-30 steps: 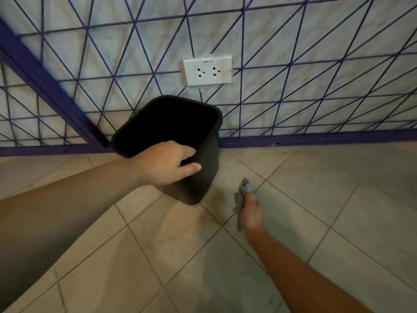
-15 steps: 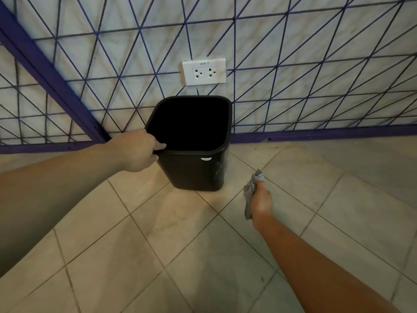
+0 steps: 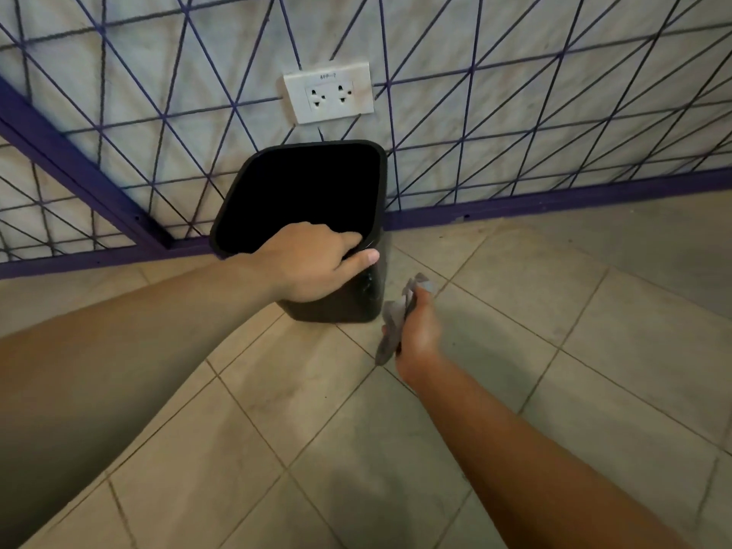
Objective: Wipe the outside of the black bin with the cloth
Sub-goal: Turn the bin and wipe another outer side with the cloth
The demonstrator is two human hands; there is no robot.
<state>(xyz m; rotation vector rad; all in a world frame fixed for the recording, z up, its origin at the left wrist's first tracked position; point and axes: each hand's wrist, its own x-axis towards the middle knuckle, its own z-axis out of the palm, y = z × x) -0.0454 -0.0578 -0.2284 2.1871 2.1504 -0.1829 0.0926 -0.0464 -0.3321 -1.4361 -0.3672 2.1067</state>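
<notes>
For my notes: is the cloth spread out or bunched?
Bunched: the cloth hangs crumpled from the right hand, beside the bin.

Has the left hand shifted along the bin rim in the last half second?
Yes. The left hand now grips the near rim of the bin close to its right corner; half a second ago it held the left corner, farther left of the wall socket.

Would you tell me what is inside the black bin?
The black bin looks uniformly dark inside; no contents show. The left hand grips its near rim, covering part of the opening.

Indoor room corner: tiled floor [image 3: 396,449], patterned wall [image 3: 515,73], power socket [image 3: 328,97].
</notes>
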